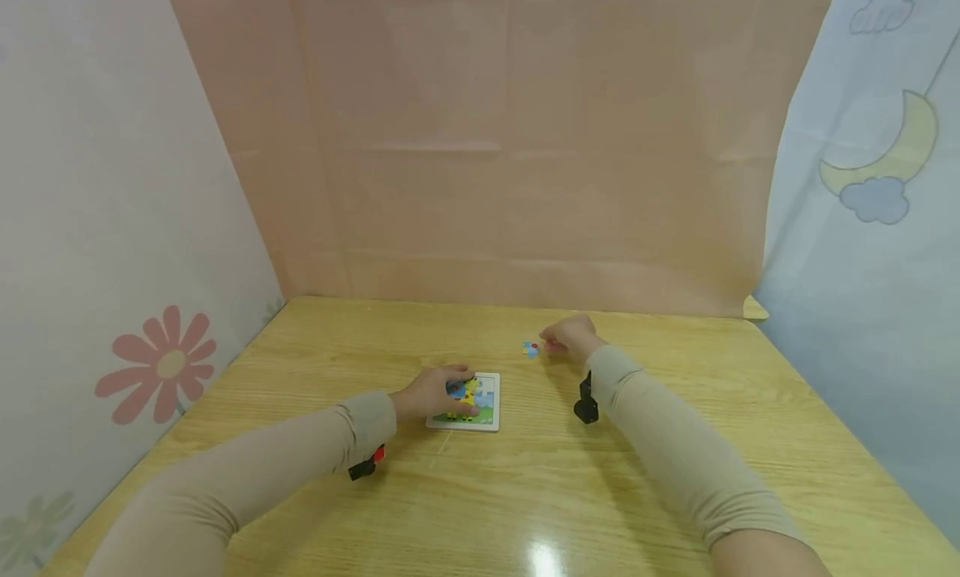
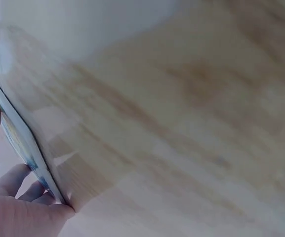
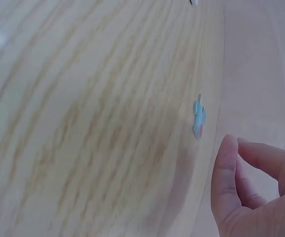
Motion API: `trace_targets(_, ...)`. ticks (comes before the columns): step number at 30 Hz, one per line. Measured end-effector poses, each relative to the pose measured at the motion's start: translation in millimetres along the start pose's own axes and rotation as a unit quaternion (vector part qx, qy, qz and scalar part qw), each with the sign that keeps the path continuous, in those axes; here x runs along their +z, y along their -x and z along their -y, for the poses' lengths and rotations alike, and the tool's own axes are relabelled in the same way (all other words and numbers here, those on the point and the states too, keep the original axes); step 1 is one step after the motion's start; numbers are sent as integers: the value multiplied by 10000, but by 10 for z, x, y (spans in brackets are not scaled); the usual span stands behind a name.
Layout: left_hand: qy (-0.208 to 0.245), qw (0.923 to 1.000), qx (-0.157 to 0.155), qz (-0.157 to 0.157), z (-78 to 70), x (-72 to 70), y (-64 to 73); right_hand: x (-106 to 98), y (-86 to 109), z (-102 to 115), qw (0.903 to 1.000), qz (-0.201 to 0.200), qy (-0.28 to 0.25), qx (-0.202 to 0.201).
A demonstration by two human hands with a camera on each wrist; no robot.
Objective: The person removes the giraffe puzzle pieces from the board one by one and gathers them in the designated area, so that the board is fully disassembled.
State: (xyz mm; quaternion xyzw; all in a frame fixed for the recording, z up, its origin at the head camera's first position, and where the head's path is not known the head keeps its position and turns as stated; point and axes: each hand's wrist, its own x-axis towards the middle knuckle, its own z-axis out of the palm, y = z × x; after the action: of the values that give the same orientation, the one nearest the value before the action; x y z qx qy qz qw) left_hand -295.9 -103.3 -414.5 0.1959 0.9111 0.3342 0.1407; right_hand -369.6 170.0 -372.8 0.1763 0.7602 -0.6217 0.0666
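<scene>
A small square jigsaw puzzle (image 1: pixel 486 400) with a white border and a giraffe picture lies on the table. My left hand (image 1: pixel 435 393) rests on its left part with thumb and fingers apart, covering some of the picture. In the left wrist view the puzzle (image 2: pixel 21 128) appears edge-on, with the fingers (image 2: pixel 15 178) against its face. A loose blue puzzle piece (image 1: pixel 531 348) with a red spot lies farther back to the right. Just right of that piece is my right hand (image 1: pixel 573 337). In the right wrist view its thumb and forefinger tips come close together beside the piece (image 3: pixel 199 121), with nothing visible between them.
The wooden table (image 1: pixel 480 494) reaches back to a brown paper backdrop (image 1: pixel 517 143). Pale printed sheets flank it, the left one with a red flower (image 1: pixel 168 363), the right one with a moon (image 1: pixel 892 156). A black wrist camera (image 1: pixel 587 402) hangs under the right sleeve.
</scene>
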Motion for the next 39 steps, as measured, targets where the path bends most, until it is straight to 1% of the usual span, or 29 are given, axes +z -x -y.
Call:
trace_targets(3,-126,9999,99,40,-26,-10,18,-8,12,18,9999,87,17,-51)
trace_targets(6,-195,9997,147,60,-71,-25,56,-3,30,44,9996,135,200,-140)
trace_targets(10,-271,9994,204,-30,-115,-34,95,26,53,70,9991,159,299,-253)
trace_targets(13,-272,9993,233,-134,-107,-24,102,52,64,72,9989,193,317,-301)
trace_targets(15,-196,9994,209,-171,-99,-17,105,70,62,62,9986,206,380,-318)
trace_targets(18,-144,9995,187,-208,-84,-6,113,92,71,43,9974,360,518,-362)
trace_targets(21,-214,9994,173,-221,-83,-4,120,116,105,37,9955,608,601,-411)
trace_targets(23,-241,9994,173,-195,-89,-11,124,134,139,37,9939,754,685,-420)
trace_targets(25,-265,9994,188,-140,-92,-25,121,163,171,32,9932,815,727,-400)
trace_targets(31,-177,9998,107,33,-50,-51,92,281,244,-37,9924,1065,544,-295)
trace_targets(36,-164,9998,56,35,-18,-59,81,388,305,-127,9870,1317,794,-468)
trace_targets(39,-194,9998,7,30,-33,-72,84,445,356,-164,9829,1507,910,-536)
